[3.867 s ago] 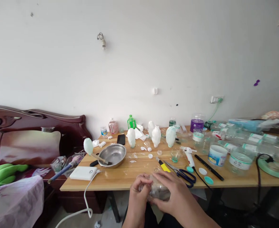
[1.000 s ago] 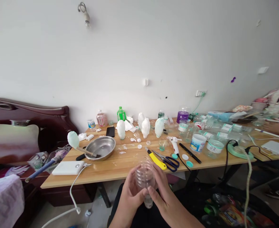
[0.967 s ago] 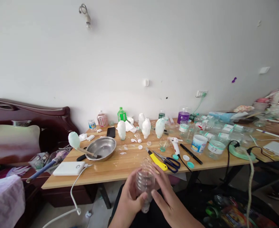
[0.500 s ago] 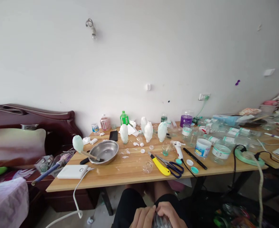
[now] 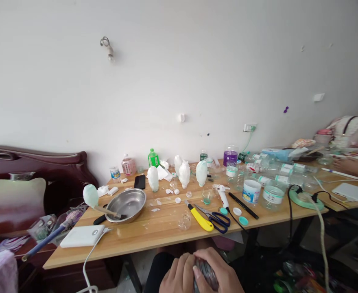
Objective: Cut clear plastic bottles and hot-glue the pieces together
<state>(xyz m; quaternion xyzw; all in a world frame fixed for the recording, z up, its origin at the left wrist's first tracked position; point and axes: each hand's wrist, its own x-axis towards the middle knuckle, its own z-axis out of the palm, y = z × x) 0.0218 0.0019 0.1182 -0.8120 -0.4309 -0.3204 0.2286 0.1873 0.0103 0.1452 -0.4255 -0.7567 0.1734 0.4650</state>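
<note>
So I had both hands closed round a clear plastic bottle point(image 5: 208, 272), low over my lap, just below the front edge of the table point(image 5: 121, 243). My left hand point(image 5: 179, 274) was wrapped over one side, fingers bent down on it. My right hand point(image 5: 223, 269) gripped the other side, thumb laid across the ridged plastic. Only a bit showed between my hands, so I couldn't tell if it was whole or cut.

If I had to name the step, I'd call it handling or squeezing the bottle, nothing with a tool: the yellow knife point(image 5: 200, 217), scissors point(image 5: 220, 221) and glue gun point(image 5: 222, 197) all lay on the table, untouched. A loose clear scrap of plastic point(image 5: 184, 221) sat just left of the knife.

Next move, I reckon, called for even pressure from both sides, since thin, slick plastic like that probably buckles or slips. Picking up any tool would've meant freeing one hand and trusting the other to hold the bottle alone.
</note>
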